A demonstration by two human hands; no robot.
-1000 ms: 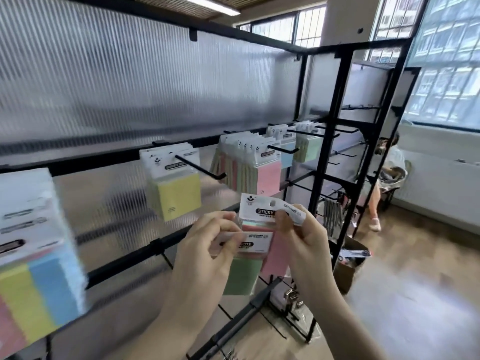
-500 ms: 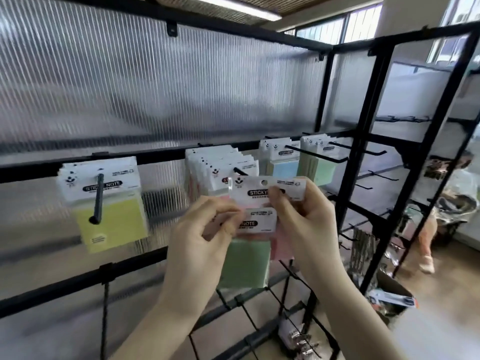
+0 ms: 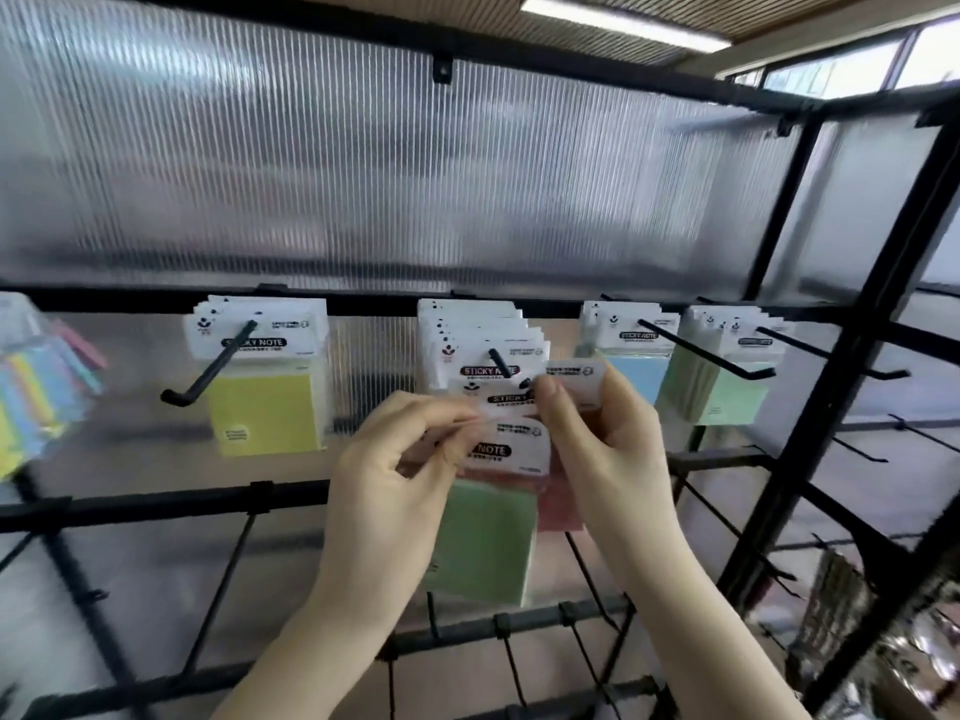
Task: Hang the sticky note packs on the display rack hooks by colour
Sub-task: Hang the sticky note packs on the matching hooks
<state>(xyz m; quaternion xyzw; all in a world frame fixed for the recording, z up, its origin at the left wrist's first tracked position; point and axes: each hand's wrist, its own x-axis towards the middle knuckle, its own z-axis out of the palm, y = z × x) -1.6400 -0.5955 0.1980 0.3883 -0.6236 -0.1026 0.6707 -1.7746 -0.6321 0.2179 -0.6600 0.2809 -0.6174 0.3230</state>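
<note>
Two sticky note packs are in the hands, both in front of the middle hook of the black metal display rack (image 3: pixel 810 314). The right hand (image 3: pixel 608 449) pinches the white header card of a pink sticky note pack (image 3: pixel 563 504) between thumb and fingers, holding it upright with its punched hole just at the tip of the black wire hook (image 3: pixel 501 362) that already carries a thick stack of white-headed packs (image 3: pixel 467 335). The left hand (image 3: pixel 384 491) grips a green sticky note pack (image 3: pixel 483 543) by its header, its fingers curled round the card's edge; this pack hangs at 6 o'clock from the pink pack's header and partly covers the pink pad. The coming move turns on one relation: the hook's long axis runs out from the rail toward the viewer, and its tip lies at about 11 o'clock from the right thumb, touching or nearly touching the header, though blur hides whether it has entered the hole. The right hand is nearer, so my judgement is that it should slide the pack back along that axis. Whether the stack is pink is hidden behind the cards. A green stack (image 3: pixel 727 387) hangs at 3 o'clock, beyond a blue stack (image 3: pixel 631 376); a yellow stack (image 3: pixel 265 407) hangs at 9 o'clock.
</note>
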